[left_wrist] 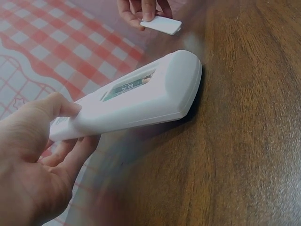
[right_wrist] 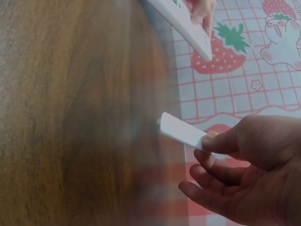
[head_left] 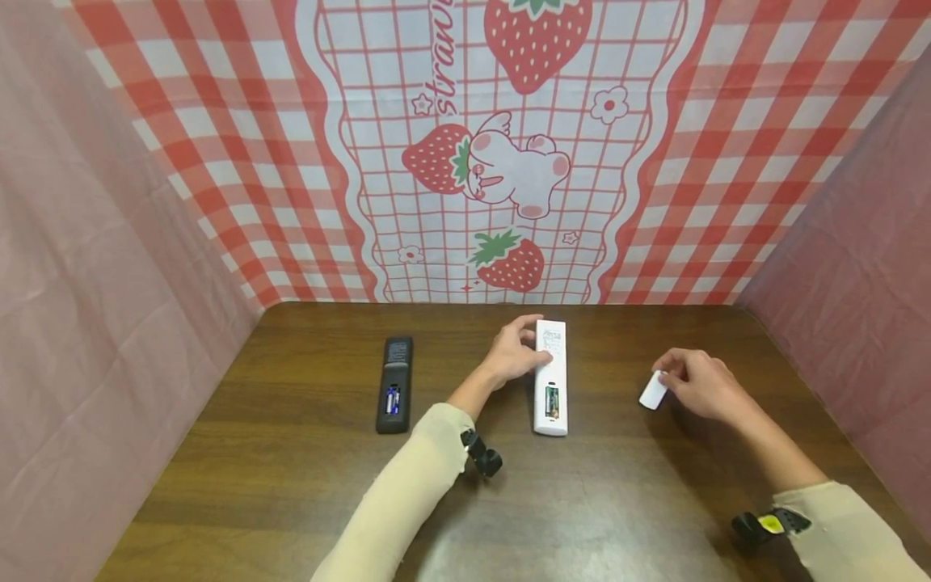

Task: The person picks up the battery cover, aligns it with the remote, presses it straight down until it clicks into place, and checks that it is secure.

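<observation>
My left hand (head_left: 512,353) grips a white remote control (head_left: 550,347) by its far half, thumb on the back face and fingers beneath it. The remote lies back side up, and its uncovered compartment (left_wrist: 127,87) shows green-labelled batteries (head_left: 552,402). Off to the right, my right hand (head_left: 700,383) pinches a small white battery cover (head_left: 653,390) by one end, between thumb and fingers. In the right wrist view, the cover (right_wrist: 181,131) is held out from the fingertips, apart from the remote.
A black remote control (head_left: 394,380) lies back up on the wooden table (head_left: 291,477) at the left, blue batteries showing in its compartment. Behind the table hangs a checked strawberry cloth (head_left: 473,242). Pink cloth walls (head_left: 131,307) flank both sides.
</observation>
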Demonstrator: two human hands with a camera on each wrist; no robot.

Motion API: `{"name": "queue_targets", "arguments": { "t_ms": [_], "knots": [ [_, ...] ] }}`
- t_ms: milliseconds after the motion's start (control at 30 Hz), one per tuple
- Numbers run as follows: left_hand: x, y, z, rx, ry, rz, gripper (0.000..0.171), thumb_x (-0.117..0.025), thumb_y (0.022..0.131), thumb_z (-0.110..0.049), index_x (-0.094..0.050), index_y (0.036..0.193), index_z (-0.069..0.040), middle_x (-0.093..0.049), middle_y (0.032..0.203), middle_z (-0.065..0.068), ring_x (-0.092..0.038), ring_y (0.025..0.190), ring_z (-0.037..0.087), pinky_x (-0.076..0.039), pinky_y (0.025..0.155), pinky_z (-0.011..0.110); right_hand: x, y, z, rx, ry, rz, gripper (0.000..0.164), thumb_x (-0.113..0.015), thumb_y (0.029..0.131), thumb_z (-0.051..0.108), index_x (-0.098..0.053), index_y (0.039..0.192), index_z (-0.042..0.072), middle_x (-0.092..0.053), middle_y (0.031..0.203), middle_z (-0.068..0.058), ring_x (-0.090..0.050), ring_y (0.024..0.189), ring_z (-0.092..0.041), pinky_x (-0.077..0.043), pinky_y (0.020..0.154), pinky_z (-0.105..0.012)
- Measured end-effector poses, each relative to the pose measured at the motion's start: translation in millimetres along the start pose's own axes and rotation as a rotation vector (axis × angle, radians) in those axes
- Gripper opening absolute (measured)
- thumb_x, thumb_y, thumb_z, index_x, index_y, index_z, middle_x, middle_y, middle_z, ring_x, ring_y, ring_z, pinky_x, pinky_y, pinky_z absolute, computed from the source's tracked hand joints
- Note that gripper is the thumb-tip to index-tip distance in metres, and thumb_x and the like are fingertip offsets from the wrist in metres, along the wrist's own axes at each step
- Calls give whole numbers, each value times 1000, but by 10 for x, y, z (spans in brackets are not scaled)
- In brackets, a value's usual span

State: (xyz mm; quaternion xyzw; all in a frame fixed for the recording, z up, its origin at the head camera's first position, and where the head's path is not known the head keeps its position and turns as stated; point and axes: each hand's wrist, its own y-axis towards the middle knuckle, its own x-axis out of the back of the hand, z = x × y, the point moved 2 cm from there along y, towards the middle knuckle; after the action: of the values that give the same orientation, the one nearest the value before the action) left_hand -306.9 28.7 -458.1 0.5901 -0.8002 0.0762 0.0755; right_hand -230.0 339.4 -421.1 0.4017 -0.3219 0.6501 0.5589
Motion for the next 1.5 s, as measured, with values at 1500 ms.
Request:
{"name": "queue_targets", "arguments": {
  "t_ms": [1500],
  "knots": [
    [190, 63, -87, -68, -128, -17, 86, -79, 91, 15, -49, 168, -6, -70, 144, 32, -79, 104, 34, -72, 81, 28, 111, 36, 182, 42, 34, -55, 17, -74, 106, 8, -76, 119, -3, -78, 94, -17, -59, 81, -19, -43, 64, -27]
  ]
}}
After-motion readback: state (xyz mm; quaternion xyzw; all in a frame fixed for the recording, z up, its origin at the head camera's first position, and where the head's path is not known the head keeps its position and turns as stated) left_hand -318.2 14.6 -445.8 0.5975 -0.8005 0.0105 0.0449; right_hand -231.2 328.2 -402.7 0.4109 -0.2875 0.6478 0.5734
